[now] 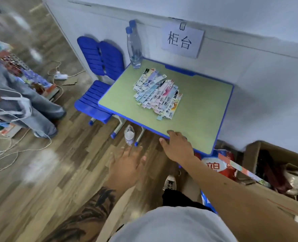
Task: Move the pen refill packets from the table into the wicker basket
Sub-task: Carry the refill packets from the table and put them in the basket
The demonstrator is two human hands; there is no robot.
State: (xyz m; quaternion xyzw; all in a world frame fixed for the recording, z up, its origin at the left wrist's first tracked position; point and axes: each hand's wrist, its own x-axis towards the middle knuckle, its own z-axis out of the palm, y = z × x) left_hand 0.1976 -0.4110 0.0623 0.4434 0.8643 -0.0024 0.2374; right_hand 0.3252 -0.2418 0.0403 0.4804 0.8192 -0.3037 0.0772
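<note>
The pen refill packets (157,95) are seen heaped in a loose overlapping pile near the middle of the green, blue-edged table (202,109), well apart from both hands. The right hand (177,145) is laid over the near edge of the table with its fingers spread and fairly straight; nothing is held in it. The left hand (127,165) is held out above the wooden floor (48,172), short of the table, palm down and fingers splayed, blurred, and nothing is gripped by it either. Bare tabletop lies between the right hand and the pile.

A wicker basket cannot be made out in the view. A cardboard box (259,154) filled with mixed items that cannot be told apart is seen at the right, below the table's corner, with a red and white bag (219,166) beside it.

A clear water bottle (134,48) with a blue cap is stood at the far left corner of the table, against the wall. A paper sign (182,41) is clipped to the wall above the table. A blue chair (95,91) is set just left of the table, and a second bottle (129,135) is stood on the floor under the table's near edge. Another person's legs (31,105) and loose cables (8,152) are seen at the left.
</note>
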